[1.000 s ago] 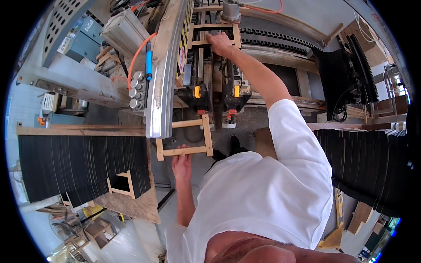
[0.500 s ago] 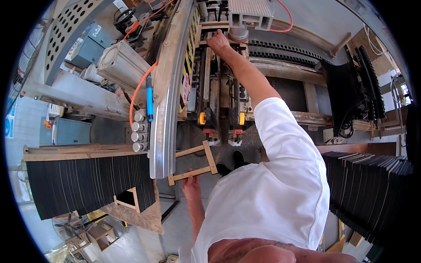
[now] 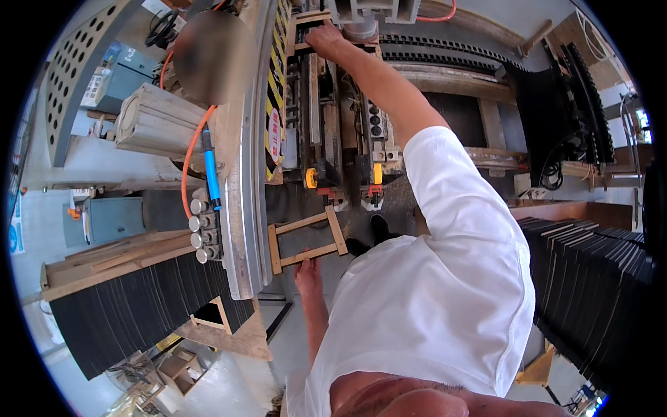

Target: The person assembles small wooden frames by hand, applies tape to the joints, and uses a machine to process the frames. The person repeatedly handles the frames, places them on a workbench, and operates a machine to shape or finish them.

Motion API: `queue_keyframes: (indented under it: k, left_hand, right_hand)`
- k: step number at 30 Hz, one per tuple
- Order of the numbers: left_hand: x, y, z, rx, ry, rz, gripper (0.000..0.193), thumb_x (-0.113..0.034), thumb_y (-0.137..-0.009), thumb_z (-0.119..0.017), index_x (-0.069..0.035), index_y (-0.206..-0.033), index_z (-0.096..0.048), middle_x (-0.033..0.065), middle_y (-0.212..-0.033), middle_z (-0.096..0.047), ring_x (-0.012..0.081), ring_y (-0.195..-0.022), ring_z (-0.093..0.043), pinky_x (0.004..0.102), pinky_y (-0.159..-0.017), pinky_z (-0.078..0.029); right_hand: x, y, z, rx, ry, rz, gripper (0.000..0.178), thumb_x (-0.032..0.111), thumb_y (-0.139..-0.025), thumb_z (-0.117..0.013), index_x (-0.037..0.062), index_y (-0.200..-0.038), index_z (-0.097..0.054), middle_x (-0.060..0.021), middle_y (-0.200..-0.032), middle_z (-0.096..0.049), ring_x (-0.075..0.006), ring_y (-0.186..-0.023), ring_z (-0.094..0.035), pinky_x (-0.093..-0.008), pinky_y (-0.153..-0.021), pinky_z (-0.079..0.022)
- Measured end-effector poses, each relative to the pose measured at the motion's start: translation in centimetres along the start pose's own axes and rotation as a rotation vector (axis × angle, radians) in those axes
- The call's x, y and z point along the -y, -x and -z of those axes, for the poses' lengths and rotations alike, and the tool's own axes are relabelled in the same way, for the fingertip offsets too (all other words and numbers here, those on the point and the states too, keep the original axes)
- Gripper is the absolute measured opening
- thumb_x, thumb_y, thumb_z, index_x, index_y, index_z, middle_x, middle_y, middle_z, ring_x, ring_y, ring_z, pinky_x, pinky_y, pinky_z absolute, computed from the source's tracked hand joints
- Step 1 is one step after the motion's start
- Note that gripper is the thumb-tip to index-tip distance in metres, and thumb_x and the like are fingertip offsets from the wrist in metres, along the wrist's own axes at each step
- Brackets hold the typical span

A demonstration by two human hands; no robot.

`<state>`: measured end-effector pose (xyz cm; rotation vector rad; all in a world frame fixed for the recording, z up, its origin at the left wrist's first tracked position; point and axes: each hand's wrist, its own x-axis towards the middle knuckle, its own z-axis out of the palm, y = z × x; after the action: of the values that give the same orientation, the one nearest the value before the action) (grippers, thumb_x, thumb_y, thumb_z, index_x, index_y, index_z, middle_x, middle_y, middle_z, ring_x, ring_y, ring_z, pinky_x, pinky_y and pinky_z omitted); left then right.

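Note:
My left hand (image 3: 308, 278) is closed on the near rail of a small rectangular wooden frame (image 3: 318, 251), which it holds below and in front of the machine. The frame is open in the middle, with rails joined to two crosspieces. My right hand (image 3: 325, 40) reaches far forward into the machine, its fingers curled at a second wooden frame (image 3: 313, 17) lying at the far end of the rails. Its fingertips are partly hidden. Just right of that hand stands a round metal cylinder (image 3: 360, 29) under a ribbed grey block.
A long metal beam (image 3: 244, 208) runs along my left, with a blue pen-shaped tool (image 3: 211, 170) and an orange hose (image 3: 191, 156). Stacks of black panels stand left (image 3: 139, 306) and right (image 3: 590, 285). Yellow knobs (image 3: 310, 178) mark the machine's near end.
The view has shifted, so the machine sits farther left and higher. The frame in my left hand now shows whole, clear of the beam. My right hand stays at the far frame.

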<state>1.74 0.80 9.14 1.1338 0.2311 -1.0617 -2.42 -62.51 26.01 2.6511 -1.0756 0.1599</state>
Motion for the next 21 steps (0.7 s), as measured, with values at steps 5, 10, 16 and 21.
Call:
queue_keyframes:
  k: [5,10,16,21]
  left_hand:
    - [-0.5,-0.8,0.7,-0.010,-0.072,0.045,0.034,-0.004,-0.096,-0.054,-0.003,-0.130,-0.052,0.0102,-0.131,-0.058,0.0243,-0.122,-0.054,0.0436,-0.108,-0.041]
    - [-0.4,-0.9,3.5,-0.055,-0.166,0.047,0.033,-0.006,-0.098,-0.052,-0.003,-0.131,-0.050,0.0119,-0.133,-0.056,0.0262,-0.124,-0.052,0.0449,-0.108,-0.040]
    - [-2.3,-2.5,2.8,-0.007,-0.270,0.092,0.032,-0.008,-0.099,-0.053,-0.002,-0.131,-0.050,0.0127,-0.134,-0.055,0.0276,-0.125,-0.052,0.0449,-0.108,-0.040]
    - [-2.3,-1.7,5.0,-0.045,-0.209,0.071,0.033,-0.007,-0.096,-0.058,-0.003,-0.128,-0.052,0.0111,-0.132,-0.057,0.0268,-0.123,-0.053,0.0440,-0.108,-0.041]
  right_hand:
    - [-0.4,-0.2,-0.9,-0.044,-0.034,-0.018,0.015,0.009,-0.086,-0.065,0.0161,-0.097,-0.071,-0.0079,-0.101,-0.070,-0.0288,-0.099,-0.067,-0.0455,-0.076,-0.056]
    - [1.8,-1.1,-0.2,0.073,-0.108,-0.099,0.022,0.012,-0.089,-0.063,0.0207,-0.108,-0.070,-0.0025,-0.110,-0.070,-0.0233,-0.106,-0.066,-0.0492,-0.095,-0.042]
    - [-3.2,-4.2,-6.1,-0.152,-0.151,-0.118,0.020,0.013,-0.090,-0.063,0.0214,-0.108,-0.070,-0.0021,-0.112,-0.070,-0.0230,-0.110,-0.065,-0.0483,-0.096,-0.043]
    - [0.8,-3.7,-3.7,0.043,-0.160,-0.129,0.032,0.007,-0.090,-0.065,0.0240,-0.118,-0.066,-0.0014,-0.102,-0.069,-0.0251,-0.100,-0.065,-0.0541,-0.110,-0.036]
